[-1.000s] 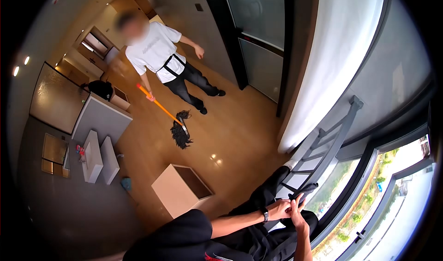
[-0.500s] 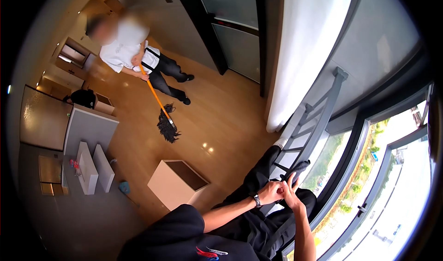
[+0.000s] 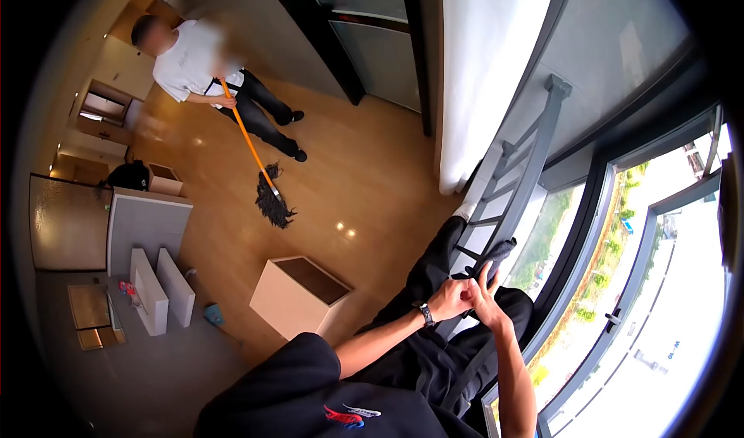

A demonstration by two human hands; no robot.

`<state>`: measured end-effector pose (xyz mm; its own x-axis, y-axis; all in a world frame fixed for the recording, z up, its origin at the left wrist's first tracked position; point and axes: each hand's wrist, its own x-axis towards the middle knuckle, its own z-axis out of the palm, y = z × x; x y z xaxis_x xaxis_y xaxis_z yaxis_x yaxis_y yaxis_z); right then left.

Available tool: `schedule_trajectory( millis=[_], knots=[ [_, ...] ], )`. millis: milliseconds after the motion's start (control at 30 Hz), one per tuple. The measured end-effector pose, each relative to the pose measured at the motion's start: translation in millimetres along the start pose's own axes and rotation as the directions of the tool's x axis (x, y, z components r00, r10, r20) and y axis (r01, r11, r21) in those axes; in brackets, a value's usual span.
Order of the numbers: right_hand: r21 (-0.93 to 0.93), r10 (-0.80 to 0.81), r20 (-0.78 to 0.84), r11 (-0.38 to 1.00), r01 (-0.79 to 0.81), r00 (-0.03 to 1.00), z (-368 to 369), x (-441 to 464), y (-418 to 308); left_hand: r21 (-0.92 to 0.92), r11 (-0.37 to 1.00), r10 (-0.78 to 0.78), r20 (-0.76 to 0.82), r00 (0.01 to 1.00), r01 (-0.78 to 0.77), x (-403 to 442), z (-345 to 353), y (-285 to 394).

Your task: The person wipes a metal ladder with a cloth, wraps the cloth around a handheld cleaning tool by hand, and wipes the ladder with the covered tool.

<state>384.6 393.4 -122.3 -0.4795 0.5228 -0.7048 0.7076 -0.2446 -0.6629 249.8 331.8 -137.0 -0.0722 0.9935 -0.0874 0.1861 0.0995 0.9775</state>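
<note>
My left hand (image 3: 449,298), with a dark-banded watch (image 3: 424,314) at its wrist, has curled fingers and meets my right hand (image 3: 487,306). Whatever the left fingers pinch is too small or hidden to make out. On my right hand, two fingers stand apart and point upward. Just beyond their tips is a dark, soft-looking item (image 3: 500,252) whose kind I cannot tell; the fingers overlap its lower edge. Both hands are above my bent, black-trousered legs (image 3: 457,360), beside a grey metal railing (image 3: 527,174).
A window (image 3: 612,298) lies along the right, with a white curtain (image 3: 496,66) farther up. A pale box-shaped unit (image 3: 291,302) stands on the wooden floor. Farther off, a person in a white shirt (image 3: 190,62) holds an orange-handled mop (image 3: 248,139). White shelves (image 3: 147,291) project at left.
My view has shifted slightly, so the person, mop and railing appear a little farther up and left. My hands stay together near the dark item, with little visible change in their grip.
</note>
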Motion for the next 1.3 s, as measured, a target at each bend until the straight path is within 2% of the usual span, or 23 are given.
schedule_trajectory(
  millis=[33,67,100,133,167,200,233,300,367,400,500,600,633,700,767,833,867,1033,1100,1300],
  knots=[
    [0.015,0.015,-0.001,1.000,-0.015,1.000,-1,-3,-4,-0.017,1.000,0.007,0.001,1.000,-0.007,0,0,2],
    [0.044,-0.086,0.008,0.995,0.086,0.996,5,6,15,-0.023,0.999,0.031,-0.025,0.999,-0.032,0,-1,2],
    [-0.002,-0.132,0.000,0.991,0.132,0.991,6,9,26,-0.015,0.999,0.041,-0.026,0.999,-0.042,-1,2,-5],
    [-0.068,-0.162,-0.009,0.985,0.161,0.987,8,11,27,-0.076,0.997,-0.025,0.001,1.000,0.025,-1,1,1],
    [-0.096,-0.146,-0.027,0.985,0.142,0.989,9,11,28,-0.106,0.992,-0.068,0.024,0.997,0.070,-3,2,-6],
    [-0.128,-0.133,-0.043,0.984,0.126,0.990,10,11,28,-0.044,0.998,-0.046,0.018,0.999,0.047,-2,4,-11],
    [-0.117,-0.095,-0.073,0.989,0.086,0.993,12,12,30,-0.009,0.998,-0.054,0.036,0.998,0.054,-1,2,-8],
    [-0.087,-0.019,-0.132,0.996,0.008,0.991,16,14,33,-0.053,0.998,-0.039,0.038,0.998,0.041,-1,2,-12],
    [-0.091,0.027,-0.127,0.995,-0.039,0.991,11,7,19,-0.015,0.997,-0.072,0.094,0.993,0.074,0,1,-13],
    [-0.157,-0.001,-0.138,0.987,-0.020,0.990,13,9,20,-0.030,0.993,-0.110,0.119,0.987,0.114,3,-1,-8],
    [-0.157,0.025,-0.128,0.987,-0.045,0.991,12,9,23,-0.059,0.995,-0.072,0.104,0.992,0.079,1,5,-22],
    [-0.188,0.040,-0.127,0.980,-0.064,0.991,13,10,26,-0.040,0.993,-0.103,0.103,0.989,0.107,0,4,-17],
    [-0.186,0.043,-0.124,0.980,-0.066,0.991,12,9,23,-0.034,0.993,-0.112,0.102,0.988,0.116,0,3,-15],
    [-0.230,-0.052,-0.085,0.973,0.031,0.995,10,5,19,-0.028,0.993,-0.109,0.110,0.988,0.113,0,2,-14],
    [-0.183,-0.007,-0.113,0.983,-0.014,0.994,12,4,19,-0.045,0.993,-0.105,0.111,0.988,0.111,1,1,-12],
    [-0.135,-0.054,-0.164,0.990,0.032,0.985,13,3,15,-0.008,0.993,-0.118,0.129,0.985,0.120,0,1,-14],
    [-0.086,0.031,-0.157,0.995,-0.045,0.987,12,1,13,-0.023,0.995,-0.095,0.111,0.989,0.098,-1,2,-14],
    [-0.087,0.030,-0.187,0.995,-0.047,0.982,12,-1,10,-0.139,0.983,-0.103,0.112,0.988,0.118,-1,4,-16],
    [-0.102,-0.004,-0.228,0.995,-0.020,0.974,14,-3,10,-0.212,0.963,-0.135,0.148,0.980,0.165,-1,1,-14],
    [-0.141,-0.110,-0.337,0.988,0.066,0.935,24,-3,14,-0.158,0.966,-0.175,0.172,0.969,0.202,-1,-1,-15]
  ],
)
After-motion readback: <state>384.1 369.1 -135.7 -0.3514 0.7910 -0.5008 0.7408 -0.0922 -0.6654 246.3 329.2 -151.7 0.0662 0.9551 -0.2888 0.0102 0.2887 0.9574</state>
